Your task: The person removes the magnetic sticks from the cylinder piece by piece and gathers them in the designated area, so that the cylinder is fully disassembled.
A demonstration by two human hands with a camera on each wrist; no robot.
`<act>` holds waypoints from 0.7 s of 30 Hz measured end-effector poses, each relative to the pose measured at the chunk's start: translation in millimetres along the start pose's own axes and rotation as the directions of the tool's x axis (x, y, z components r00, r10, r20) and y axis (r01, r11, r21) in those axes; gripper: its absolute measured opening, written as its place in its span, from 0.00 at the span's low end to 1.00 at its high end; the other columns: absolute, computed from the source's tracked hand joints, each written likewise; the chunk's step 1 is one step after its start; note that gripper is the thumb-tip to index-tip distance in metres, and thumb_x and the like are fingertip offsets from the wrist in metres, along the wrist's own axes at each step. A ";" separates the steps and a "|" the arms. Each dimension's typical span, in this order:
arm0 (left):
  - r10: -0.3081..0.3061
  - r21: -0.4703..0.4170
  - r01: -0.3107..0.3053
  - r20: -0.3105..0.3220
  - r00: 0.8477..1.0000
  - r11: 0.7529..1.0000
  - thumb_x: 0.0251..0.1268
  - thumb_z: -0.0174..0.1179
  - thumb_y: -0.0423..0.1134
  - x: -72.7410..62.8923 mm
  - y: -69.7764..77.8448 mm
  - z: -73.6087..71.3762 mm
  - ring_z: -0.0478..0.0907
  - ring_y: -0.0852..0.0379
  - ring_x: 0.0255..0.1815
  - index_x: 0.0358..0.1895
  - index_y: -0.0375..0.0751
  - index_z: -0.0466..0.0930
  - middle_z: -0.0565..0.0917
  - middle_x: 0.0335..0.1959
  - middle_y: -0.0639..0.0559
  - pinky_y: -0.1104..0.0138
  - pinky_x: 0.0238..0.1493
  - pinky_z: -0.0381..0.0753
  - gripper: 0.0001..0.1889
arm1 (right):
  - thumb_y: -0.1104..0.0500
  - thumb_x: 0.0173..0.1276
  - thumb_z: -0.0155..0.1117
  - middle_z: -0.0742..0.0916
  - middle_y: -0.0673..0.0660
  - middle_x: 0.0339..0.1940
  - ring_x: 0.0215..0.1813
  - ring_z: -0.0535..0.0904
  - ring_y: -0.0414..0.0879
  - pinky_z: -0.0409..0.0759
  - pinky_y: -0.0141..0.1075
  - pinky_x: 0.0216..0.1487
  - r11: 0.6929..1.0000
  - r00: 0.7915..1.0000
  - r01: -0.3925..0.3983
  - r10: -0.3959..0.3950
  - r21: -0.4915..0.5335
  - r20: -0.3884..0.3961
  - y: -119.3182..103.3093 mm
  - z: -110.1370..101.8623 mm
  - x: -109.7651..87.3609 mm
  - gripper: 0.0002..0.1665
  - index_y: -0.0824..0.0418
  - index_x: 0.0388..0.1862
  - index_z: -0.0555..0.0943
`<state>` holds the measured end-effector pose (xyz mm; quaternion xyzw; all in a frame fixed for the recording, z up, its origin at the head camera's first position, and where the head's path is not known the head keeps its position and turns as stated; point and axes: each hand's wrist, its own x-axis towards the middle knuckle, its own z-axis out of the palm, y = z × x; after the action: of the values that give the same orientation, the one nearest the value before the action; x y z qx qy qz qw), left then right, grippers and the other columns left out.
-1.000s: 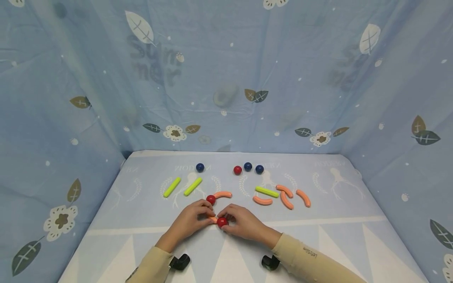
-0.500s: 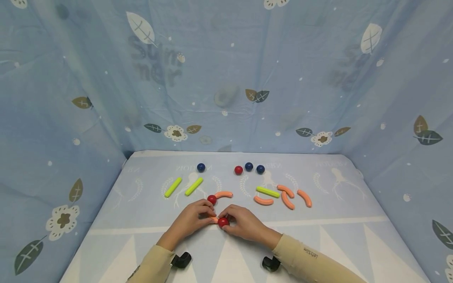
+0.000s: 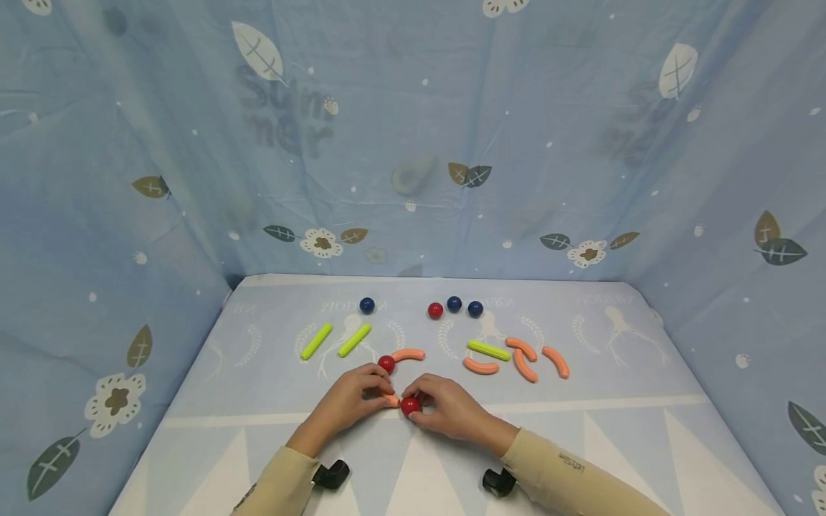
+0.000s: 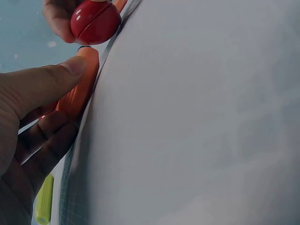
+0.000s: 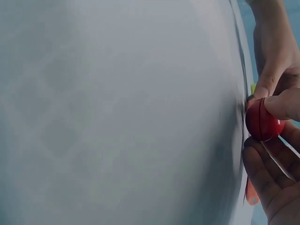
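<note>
My left hand [image 3: 350, 398] pinches an orange curved stick [image 4: 83, 84] between thumb and fingers. The stick has a dark tip at its far end. My right hand [image 3: 448, 407] holds a red ball [image 5: 264, 120] with a seam around it. In the left wrist view the ball stands just beyond the stick's dark tip, with a narrow gap between them. Behind the left fingers, in the head view, another red ball [image 3: 386, 364] touches the end of a second orange curved stick [image 3: 409, 354].
Two yellow-green straight sticks [image 3: 316, 341] lie at left. A third yellow-green stick [image 3: 488, 350] lies at right among several orange curved sticks [image 3: 524, 365]. Along the back are a lone blue ball [image 3: 367, 306], a red ball [image 3: 435, 310] and two blue balls [image 3: 475, 309].
The right hand has shifted slightly right with its red ball, away from the orange stick in the left hand. The left hand holds almost the same place.
</note>
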<state>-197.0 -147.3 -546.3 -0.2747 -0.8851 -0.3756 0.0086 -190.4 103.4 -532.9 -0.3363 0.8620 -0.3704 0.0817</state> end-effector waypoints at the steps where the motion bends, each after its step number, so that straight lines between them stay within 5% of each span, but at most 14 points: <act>1: 0.002 -0.004 -0.002 -0.002 1.000 1.000 0.58 0.76 0.40 -0.3 0.0 -0.1 0.79 0.63 0.49 0.38 0.53 0.89 0.81 0.46 0.64 0.60 0.55 0.81 0.07 | 0.58 0.65 0.74 0.84 0.42 0.47 0.44 0.80 0.33 0.81 0.29 0.48 1.000 1.000 -0.004 0.004 -0.002 -0.005 1.4 -0.8 -0.2 0.16 0.51 0.52 0.83; 13: -0.013 -0.020 0.013 -0.006 1.000 1.000 0.59 0.75 0.43 -1.3 0.1 1.3 0.79 0.63 0.49 0.38 0.56 0.89 0.81 0.46 0.66 0.59 0.55 0.81 0.06 | 0.55 0.66 0.74 0.84 0.42 0.47 0.45 0.81 0.38 0.82 0.34 0.47 0.992 0.989 -0.094 0.083 -0.090 -0.124 24.2 -23.4 9.8 0.18 0.51 0.54 0.83; 21: -0.016 -0.025 0.016 -0.009 1.000 1.000 0.58 0.75 0.45 -0.8 -1.1 1.3 0.79 0.63 0.50 0.38 0.57 0.90 0.82 0.46 0.65 0.59 0.56 0.81 0.06 | 0.56 0.64 0.76 0.85 0.47 0.46 0.43 0.79 0.40 0.81 0.37 0.46 0.956 0.940 -0.273 0.242 -0.106 -0.238 43.1 -49.1 38.4 0.19 0.54 0.54 0.85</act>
<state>-196.6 -147.4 -548.2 -0.2659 -0.8824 -0.3881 0.0063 -261.1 129.0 -523.7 -0.1815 0.9257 -0.3318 0.0091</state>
